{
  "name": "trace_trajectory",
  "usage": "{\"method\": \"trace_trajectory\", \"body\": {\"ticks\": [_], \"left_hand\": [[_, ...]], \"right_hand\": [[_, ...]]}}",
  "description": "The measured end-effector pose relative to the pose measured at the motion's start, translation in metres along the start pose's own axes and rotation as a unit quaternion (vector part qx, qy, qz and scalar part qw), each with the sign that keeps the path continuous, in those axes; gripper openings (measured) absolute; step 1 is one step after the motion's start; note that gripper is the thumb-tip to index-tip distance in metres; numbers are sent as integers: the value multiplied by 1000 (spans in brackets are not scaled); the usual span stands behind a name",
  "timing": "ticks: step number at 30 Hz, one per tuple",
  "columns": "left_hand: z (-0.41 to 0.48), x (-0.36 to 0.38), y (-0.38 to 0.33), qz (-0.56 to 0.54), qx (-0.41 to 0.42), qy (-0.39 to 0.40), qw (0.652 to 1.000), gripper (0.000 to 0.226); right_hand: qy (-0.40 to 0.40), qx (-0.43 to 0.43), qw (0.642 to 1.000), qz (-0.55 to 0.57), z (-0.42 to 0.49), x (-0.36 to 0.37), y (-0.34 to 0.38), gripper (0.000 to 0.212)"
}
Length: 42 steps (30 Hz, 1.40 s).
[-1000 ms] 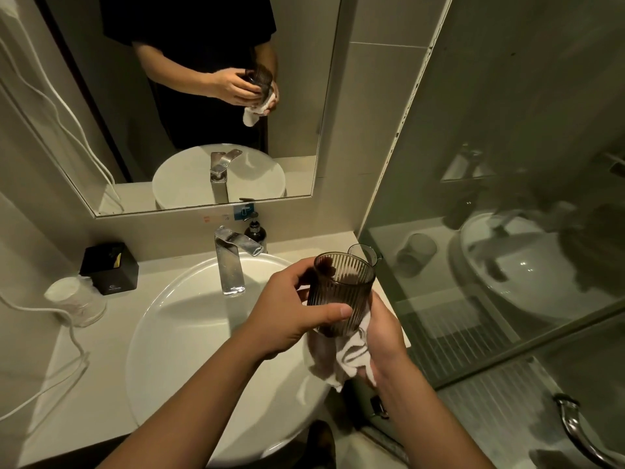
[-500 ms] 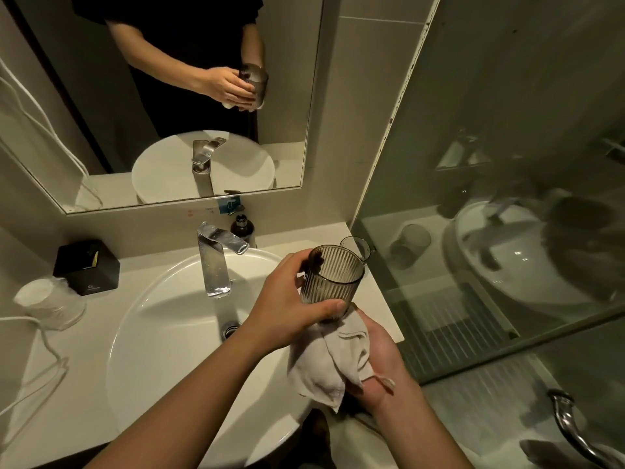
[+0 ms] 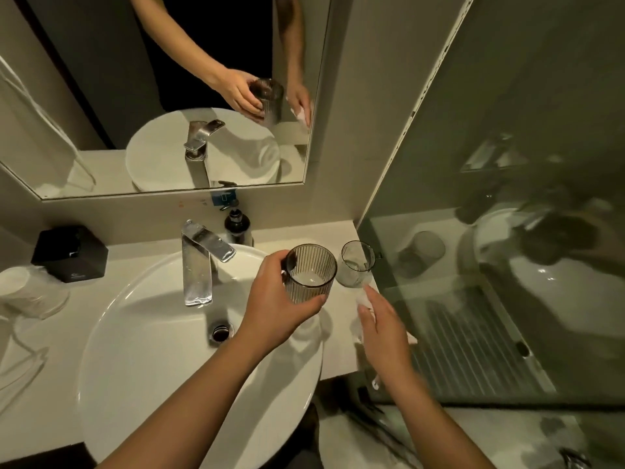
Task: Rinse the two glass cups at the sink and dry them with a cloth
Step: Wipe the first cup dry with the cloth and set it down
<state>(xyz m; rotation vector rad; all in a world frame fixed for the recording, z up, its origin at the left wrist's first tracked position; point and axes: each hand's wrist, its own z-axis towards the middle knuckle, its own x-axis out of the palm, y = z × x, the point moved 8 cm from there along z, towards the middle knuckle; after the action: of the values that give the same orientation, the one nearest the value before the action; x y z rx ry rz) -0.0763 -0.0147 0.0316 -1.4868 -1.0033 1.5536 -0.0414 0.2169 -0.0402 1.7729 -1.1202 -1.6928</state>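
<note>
My left hand (image 3: pixel 275 308) grips a ribbed smoky glass cup (image 3: pixel 310 273) upright, just above the right rim of the white sink (image 3: pixel 135 333). A clear glass cup (image 3: pixel 356 264) stands on the counter right behind it, against the shower partition. My right hand (image 3: pixel 384 328) lies flat with straight fingers on the white cloth (image 3: pixel 364 299), which rests on the counter's right end. Only small parts of the cloth show past the fingertips and the side of the hand. The right hand is blurred.
A chrome faucet (image 3: pixel 198 262) stands behind the basin, with a dark soap bottle (image 3: pixel 238 225) beside it. A black box (image 3: pixel 69 253) and a wrapped cup (image 3: pixel 30 292) sit at the left. A glass shower partition (image 3: pixel 473 231) bounds the counter's right side; the mirror (image 3: pixel 101 113) hangs above.
The right hand came out from under the ribbed cup and brought the cloth down onto the counter's right end. The left hand carried the cup lower and towards the clear cup.
</note>
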Motion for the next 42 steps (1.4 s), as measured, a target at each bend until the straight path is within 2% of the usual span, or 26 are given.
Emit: {"method": "trace_trajectory", "body": {"ticks": [2, 7, 9, 11, 14, 17, 18, 21, 23, 27, 33, 42], "left_hand": [[6, 5, 4, 13, -5, -7, 1000, 83], [22, 10, 17, 42, -17, -18, 999, 84], [27, 11, 22, 45, -25, -26, 998, 83], [30, 11, 28, 42, -33, -25, 998, 84], [37, 16, 31, 40, -40, -21, 998, 84], [47, 19, 29, 69, -33, -26, 997, 86], [50, 20, 27, 69, -28, -31, 997, 85], [64, 23, 23, 54, -17, -30, 998, 85], [75, 25, 21, 55, -11, -25, 998, 84], [105, 29, 26, 79, -10, -2, 997, 81], [154, 40, 43, 124, -53, 49, 990, 80], [194, 58, 90, 154, -119, 56, 979, 66]], "right_hand": [[25, -42, 994, -102, 22, 29, -19, 49], [135, -14, 948, -289, 37, 84, -79, 61], [169, -7, 950, -262, 37, 86, -85, 61], [163, -17, 965, -205, 38, 72, -69, 56], [106, -48, 992, -53, 44, 29, -10, 42], [116, -86, 988, 51, 64, -2, 63, 47], [141, -109, 983, 41, 74, -5, 84, 54], [221, -178, 955, -84, 104, 3, 122, 77], [251, -203, 937, -132, 119, 10, 132, 81], [249, -233, 930, -137, 151, 19, 141, 73], [236, -187, 945, -130, 195, 48, 119, 73], [227, -148, 952, -142, 237, 98, 93, 63]]}}
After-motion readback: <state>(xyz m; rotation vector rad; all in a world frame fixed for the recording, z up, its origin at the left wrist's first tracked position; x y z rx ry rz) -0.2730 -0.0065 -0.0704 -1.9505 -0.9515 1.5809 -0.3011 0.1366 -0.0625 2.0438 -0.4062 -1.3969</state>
